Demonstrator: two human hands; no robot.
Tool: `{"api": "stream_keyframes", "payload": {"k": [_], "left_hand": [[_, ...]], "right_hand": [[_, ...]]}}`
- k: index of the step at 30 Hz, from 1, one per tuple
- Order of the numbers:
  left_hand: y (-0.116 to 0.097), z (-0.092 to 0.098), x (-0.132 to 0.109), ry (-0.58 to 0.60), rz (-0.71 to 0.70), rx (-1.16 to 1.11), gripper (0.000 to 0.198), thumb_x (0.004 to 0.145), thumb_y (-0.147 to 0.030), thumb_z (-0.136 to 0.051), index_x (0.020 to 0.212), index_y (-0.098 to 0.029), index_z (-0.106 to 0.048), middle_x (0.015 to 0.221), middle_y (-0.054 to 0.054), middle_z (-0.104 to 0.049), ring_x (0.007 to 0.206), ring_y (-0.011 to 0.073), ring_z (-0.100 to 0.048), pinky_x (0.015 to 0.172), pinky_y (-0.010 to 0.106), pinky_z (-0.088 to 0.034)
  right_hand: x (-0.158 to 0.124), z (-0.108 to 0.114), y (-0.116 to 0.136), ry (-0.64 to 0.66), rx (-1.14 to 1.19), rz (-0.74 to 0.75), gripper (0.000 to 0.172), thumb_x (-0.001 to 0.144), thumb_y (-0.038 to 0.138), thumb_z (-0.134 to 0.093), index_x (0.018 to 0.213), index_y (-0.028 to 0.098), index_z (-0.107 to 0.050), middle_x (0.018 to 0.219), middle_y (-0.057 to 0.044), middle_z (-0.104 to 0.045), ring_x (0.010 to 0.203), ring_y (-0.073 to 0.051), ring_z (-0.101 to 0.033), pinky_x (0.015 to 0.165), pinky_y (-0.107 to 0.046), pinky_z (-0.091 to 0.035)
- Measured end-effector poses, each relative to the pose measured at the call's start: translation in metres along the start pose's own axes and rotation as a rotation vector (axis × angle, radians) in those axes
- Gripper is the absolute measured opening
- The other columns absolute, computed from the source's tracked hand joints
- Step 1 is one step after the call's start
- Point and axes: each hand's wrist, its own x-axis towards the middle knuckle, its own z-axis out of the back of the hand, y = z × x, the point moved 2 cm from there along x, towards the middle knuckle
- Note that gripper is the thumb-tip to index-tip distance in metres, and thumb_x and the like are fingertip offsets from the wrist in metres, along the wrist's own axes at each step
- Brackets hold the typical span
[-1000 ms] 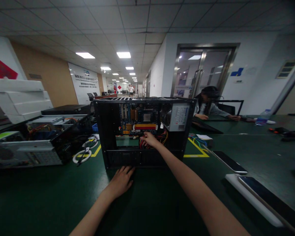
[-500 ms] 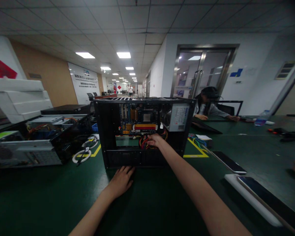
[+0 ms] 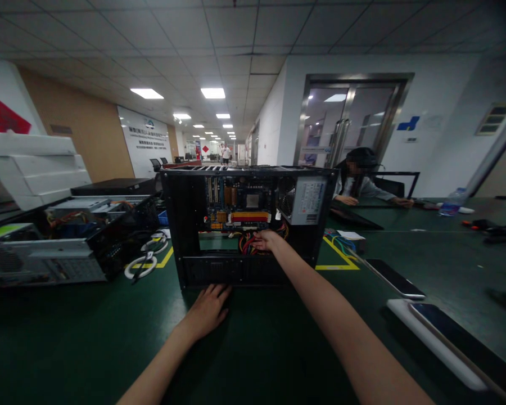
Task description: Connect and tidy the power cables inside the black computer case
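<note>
A black computer case [image 3: 189,225] stands upright in the middle of the green table, its open side facing me. Inside are a motherboard [image 3: 219,197] with red and yellow memory slots and, at the upper right, a silver power supply [image 3: 310,201]. My right hand [image 3: 266,241] reaches into the case, fingers closed on the bundle of coloured cables [image 3: 246,244] below the motherboard. My left hand [image 3: 209,306] lies on the table with fingers spread, its fingertips at the case's bottom front edge.
Another opened computer case [image 3: 67,263] lies at the left beside white cables [image 3: 140,266]. At the right are phone-like slabs [image 3: 394,278], a plastic bottle [image 3: 452,202] and coloured wires [image 3: 341,246]. Across the table sits a person [image 3: 358,174]. White boxes [image 3: 34,169] are stacked far left.
The view has shifted very slightly. Both my hands keep their places, the right in the cables and the left by the case's bottom edge.
</note>
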Motion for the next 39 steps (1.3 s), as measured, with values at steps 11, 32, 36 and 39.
{"api": "stream_keyframes", "payload": {"k": [11, 32, 36, 39], "left_hand": [[-0.0016, 0.0018, 0.0006, 0.005, 0.003, 0.007, 0.052, 0.076, -0.026, -0.042, 0.127, -0.023, -0.031, 0.125, 0.006, -0.039, 0.113, 0.0235, -0.035, 0.092, 0.038, -0.032], [-0.0001, 0.0000, 0.0007, -0.001, 0.004, 0.004, 0.052, 0.076, -0.025, -0.042, 0.127, -0.024, -0.030, 0.128, 0.006, -0.037, 0.114, 0.0238, -0.034, 0.093, 0.039, -0.030], [-0.0013, 0.0025, -0.0002, 0.006, 0.008, 0.002, 0.053, 0.077, -0.026, -0.042, 0.128, -0.024, -0.029, 0.128, 0.006, -0.037, 0.115, 0.0235, -0.033, 0.093, 0.039, -0.030], [-0.0019, 0.0030, -0.0008, 0.012, 0.010, -0.002, 0.052, 0.077, -0.026, -0.042, 0.127, -0.023, -0.030, 0.126, 0.006, -0.038, 0.114, 0.0233, -0.034, 0.092, 0.038, -0.031]], "right_hand": [[-0.0007, -0.0010, 0.0022, -0.048, 0.079, 0.056, 0.007, 0.083, 0.010, -0.040, 0.081, 0.015, -0.044, 0.061, 0.001, -0.051, 0.045, -0.008, -0.052, 0.048, -0.021, -0.044], [0.0028, -0.0031, 0.0036, -0.066, 0.108, 0.081, 0.005, 0.083, 0.010, -0.042, 0.083, 0.015, -0.042, 0.058, 0.004, -0.047, 0.040, -0.005, -0.049, 0.045, -0.019, -0.044], [0.0039, -0.0021, 0.0039, -0.057, 0.139, 0.060, 0.006, 0.083, 0.009, -0.040, 0.083, 0.015, -0.042, 0.062, 0.002, -0.048, 0.044, -0.005, -0.050, 0.048, -0.019, -0.046], [0.0047, -0.0013, 0.0044, -0.041, 0.136, 0.062, 0.005, 0.082, 0.009, -0.042, 0.083, 0.015, -0.043, 0.065, 0.001, -0.049, 0.048, -0.006, -0.051, 0.051, -0.021, -0.046]]}}
